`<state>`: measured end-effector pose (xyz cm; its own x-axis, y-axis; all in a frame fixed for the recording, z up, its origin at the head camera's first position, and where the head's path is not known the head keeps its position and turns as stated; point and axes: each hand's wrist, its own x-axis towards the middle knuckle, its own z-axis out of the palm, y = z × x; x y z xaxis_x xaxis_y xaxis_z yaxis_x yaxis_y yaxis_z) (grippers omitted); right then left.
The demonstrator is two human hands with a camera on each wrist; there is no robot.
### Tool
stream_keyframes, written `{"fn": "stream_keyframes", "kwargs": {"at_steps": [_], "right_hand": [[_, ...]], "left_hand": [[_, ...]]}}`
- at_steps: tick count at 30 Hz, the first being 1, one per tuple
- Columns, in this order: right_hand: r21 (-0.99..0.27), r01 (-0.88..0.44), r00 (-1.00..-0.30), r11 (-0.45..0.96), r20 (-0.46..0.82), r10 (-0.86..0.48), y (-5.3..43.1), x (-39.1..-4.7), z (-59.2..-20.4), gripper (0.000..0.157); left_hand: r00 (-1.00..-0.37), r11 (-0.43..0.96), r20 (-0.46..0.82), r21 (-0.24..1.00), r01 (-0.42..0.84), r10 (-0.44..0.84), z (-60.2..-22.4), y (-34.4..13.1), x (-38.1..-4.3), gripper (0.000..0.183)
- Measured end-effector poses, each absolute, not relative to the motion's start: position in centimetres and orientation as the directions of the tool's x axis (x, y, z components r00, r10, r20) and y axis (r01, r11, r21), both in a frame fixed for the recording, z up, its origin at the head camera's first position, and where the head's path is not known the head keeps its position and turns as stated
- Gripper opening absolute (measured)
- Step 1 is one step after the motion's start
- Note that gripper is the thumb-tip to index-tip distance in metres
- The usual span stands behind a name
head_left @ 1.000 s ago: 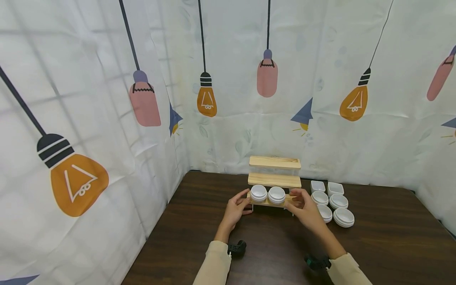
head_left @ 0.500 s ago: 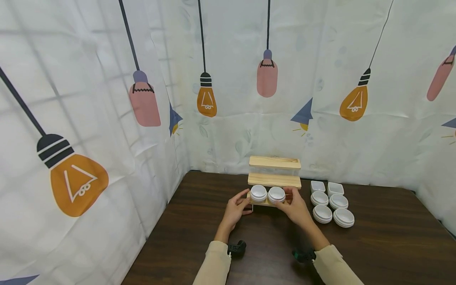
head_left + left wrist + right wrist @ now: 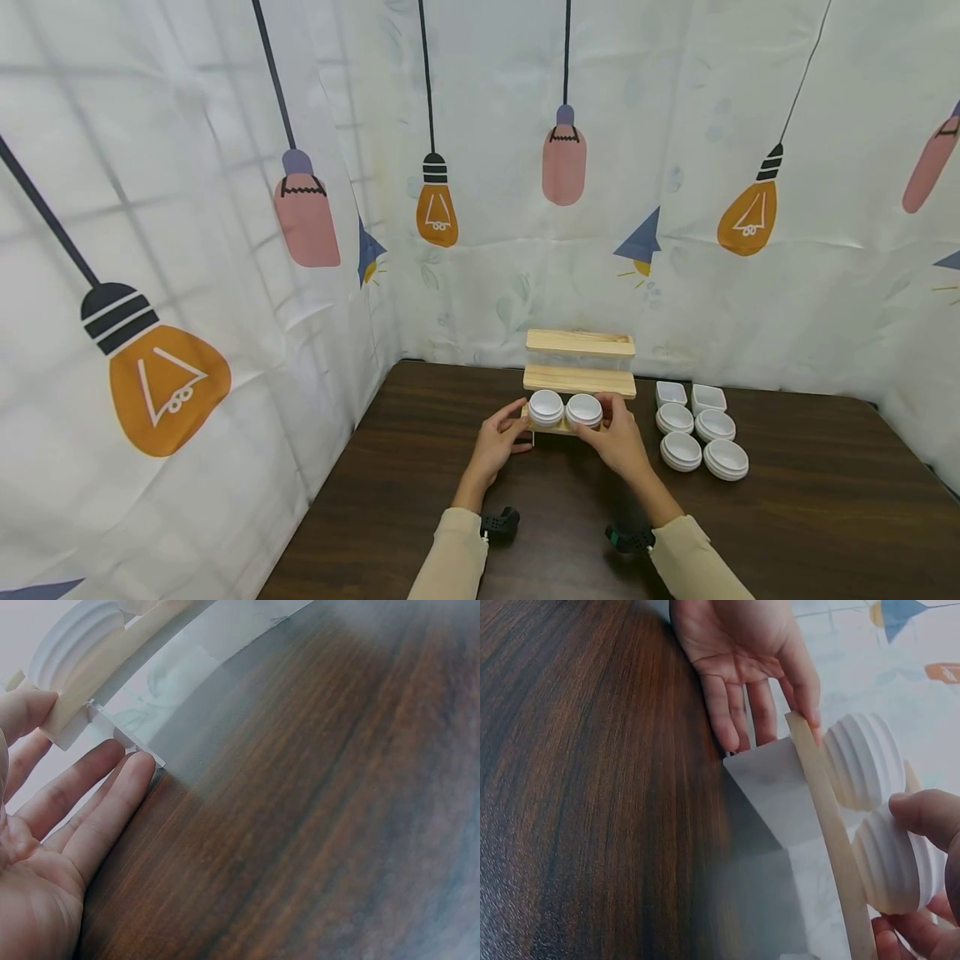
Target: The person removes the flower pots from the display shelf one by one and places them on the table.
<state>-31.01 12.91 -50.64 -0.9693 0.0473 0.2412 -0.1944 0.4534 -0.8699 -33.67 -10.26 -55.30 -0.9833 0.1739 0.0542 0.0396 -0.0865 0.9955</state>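
A three-tier rack with pale wooden shelves [image 3: 579,380] stands near the back wall. Two small white stacks of ridged bowls share its lowest shelf: a left stack [image 3: 546,407] and a right stack [image 3: 583,407]. My left hand [image 3: 493,443] holds the left end of that shelf, thumb on the wood [image 3: 79,701] and lower fingers by the clear side support. The right hand [image 3: 619,440] grips the right-hand bowls [image 3: 889,862] between thumb and fingers. In the right wrist view these sit close beside the left bowls [image 3: 864,761]. Part of the right fingers is hidden behind the bowls.
More white bowls stand to the right on the dark wooden table [image 3: 420,492]: round stacks [image 3: 725,458] in front, square dishes [image 3: 708,398] behind. A patterned curtain [image 3: 487,283] hangs just behind the rack and along the left.
The right hand has moved left from the shelf's right end to the right-hand bowls and now grips them. The left hand has stayed on the shelf end.
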Motion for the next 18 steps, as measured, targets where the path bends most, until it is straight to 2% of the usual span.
{"fn": "stream_keyframes", "kwargs": {"at_steps": [18], "right_hand": [[-0.858,-0.229,-0.963,0.459,0.268,0.020,13.29,-31.05,-51.07,0.058]], "left_hand": [[-0.984,-0.079,0.052,0.996,0.039,0.172,-55.17,-10.22,-33.58,0.050]]}}
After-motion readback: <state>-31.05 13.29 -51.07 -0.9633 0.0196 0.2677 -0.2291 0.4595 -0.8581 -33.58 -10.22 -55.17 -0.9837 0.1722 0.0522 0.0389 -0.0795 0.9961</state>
